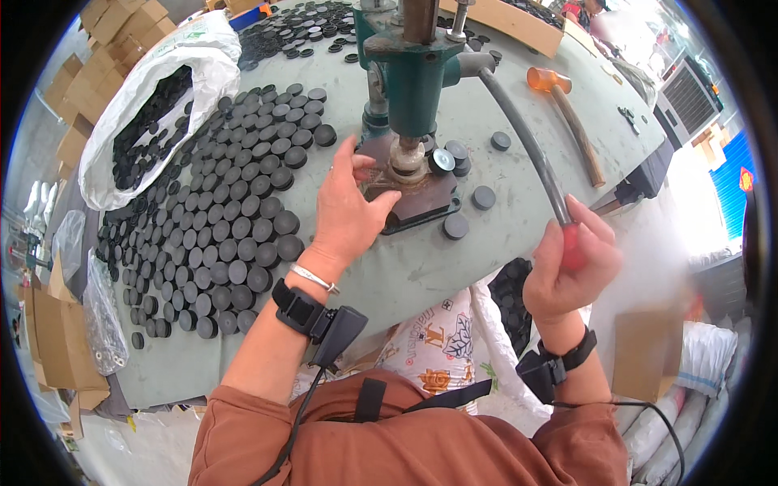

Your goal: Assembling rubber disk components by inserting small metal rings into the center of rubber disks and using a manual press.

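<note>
A green hand press (416,87) stands on the table, its ram lowered onto the metal base plate (429,198). My right hand (572,263) is closed round the red knob at the end of the press's long grey lever (525,134). Fingers spread, my left hand (350,198) hovers at the left side of the base plate and holds nothing. A round cap with a shiny metal face (442,161) leans by the ram, beside dark discs (457,151). Whatever lies under the ram is hidden. More black discs (484,198) lie just right of the plate.
Many black discs (223,235) cover the table's left side in stacks. A white sack (99,154) spills small black pieces. An orange-headed mallet (571,121) lies at the right. Another sack of black pieces (510,300) stands below the table edge. Cardboard boxes (65,340) flank the table.
</note>
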### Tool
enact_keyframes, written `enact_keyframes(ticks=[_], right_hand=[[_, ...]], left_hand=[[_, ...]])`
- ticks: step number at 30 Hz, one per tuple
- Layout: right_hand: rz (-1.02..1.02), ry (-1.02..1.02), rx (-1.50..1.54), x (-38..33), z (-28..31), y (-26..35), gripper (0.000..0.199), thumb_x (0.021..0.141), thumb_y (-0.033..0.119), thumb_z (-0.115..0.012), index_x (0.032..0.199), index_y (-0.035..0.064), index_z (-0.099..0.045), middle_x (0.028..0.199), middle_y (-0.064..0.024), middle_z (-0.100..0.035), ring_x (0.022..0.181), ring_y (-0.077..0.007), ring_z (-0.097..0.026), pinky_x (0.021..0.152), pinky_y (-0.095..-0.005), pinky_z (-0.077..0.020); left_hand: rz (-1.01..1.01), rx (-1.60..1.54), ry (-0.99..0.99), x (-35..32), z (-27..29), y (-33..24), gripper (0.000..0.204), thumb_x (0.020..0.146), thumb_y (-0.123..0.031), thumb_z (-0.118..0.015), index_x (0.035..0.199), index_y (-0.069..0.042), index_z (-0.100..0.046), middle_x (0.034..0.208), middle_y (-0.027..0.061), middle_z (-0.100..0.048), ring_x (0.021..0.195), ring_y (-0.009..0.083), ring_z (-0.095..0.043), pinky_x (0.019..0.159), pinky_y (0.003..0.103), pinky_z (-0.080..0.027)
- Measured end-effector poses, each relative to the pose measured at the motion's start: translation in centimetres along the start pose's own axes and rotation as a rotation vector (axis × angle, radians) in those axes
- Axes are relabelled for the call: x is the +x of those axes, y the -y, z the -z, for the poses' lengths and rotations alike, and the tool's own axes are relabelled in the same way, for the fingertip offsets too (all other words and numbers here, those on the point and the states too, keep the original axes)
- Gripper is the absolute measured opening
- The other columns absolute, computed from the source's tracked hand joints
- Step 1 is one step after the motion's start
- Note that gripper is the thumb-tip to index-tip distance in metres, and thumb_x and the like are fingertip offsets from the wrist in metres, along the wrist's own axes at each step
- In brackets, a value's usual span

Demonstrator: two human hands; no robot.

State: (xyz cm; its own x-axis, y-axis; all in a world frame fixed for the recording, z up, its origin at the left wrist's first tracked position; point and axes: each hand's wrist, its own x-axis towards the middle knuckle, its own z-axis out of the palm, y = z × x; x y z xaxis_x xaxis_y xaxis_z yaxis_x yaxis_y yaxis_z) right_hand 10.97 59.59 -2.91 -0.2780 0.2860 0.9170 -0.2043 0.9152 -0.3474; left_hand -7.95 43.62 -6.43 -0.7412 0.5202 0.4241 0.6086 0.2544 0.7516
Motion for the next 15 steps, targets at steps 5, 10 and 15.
enact_keyframes(ticks=[5,10,15], right_hand=[[0.084,0.062,-0.108,4.3,1.5,1.0,0.031,0.079,-0.006,-0.064,0.101,0.0036,-0.046,0.097,-0.0201,-0.063,0.083,-0.0208,-0.063,0.068,-0.0281,-0.0486],[0.201,0.108,-0.263,17.6,-0.7,2.1,0.019,0.081,0.021,-0.069,0.078,0.0032,-0.063,0.068,-0.0098,-0.064,0.055,-0.0184,-0.057,0.053,-0.034,-0.0438],[0.115,0.213,-0.278,26.3,-6.4,2.0,0.026,0.082,0.021,-0.061,0.087,-0.0048,-0.061,0.067,-0.0074,-0.058,0.06,-0.0153,-0.055,0.056,-0.0296,-0.0447]], left_hand=[[-0.021,0.23,0.059,-1.5,0.4,-1.0,0.08,0.064,-0.024,-0.084,0.127,0.003,-0.044,0.114,0.0176,-0.056,0.103,0.0297,-0.055,0.089,0.038,-0.045],[-0.118,0.404,0.037,-2.1,-0.1,-1.4,0.083,0.062,-0.036,-0.083,0.124,0.005,-0.045,0.121,0.0214,-0.049,0.111,0.0358,-0.048,0.096,0.041,-0.041],[-0.124,0.497,0.087,-1.7,-2.0,-1.5,0.089,0.063,-0.042,-0.082,0.127,0.006,-0.044,0.131,0.0238,-0.043,0.119,0.0374,-0.044,0.1,0.042,-0.039]])
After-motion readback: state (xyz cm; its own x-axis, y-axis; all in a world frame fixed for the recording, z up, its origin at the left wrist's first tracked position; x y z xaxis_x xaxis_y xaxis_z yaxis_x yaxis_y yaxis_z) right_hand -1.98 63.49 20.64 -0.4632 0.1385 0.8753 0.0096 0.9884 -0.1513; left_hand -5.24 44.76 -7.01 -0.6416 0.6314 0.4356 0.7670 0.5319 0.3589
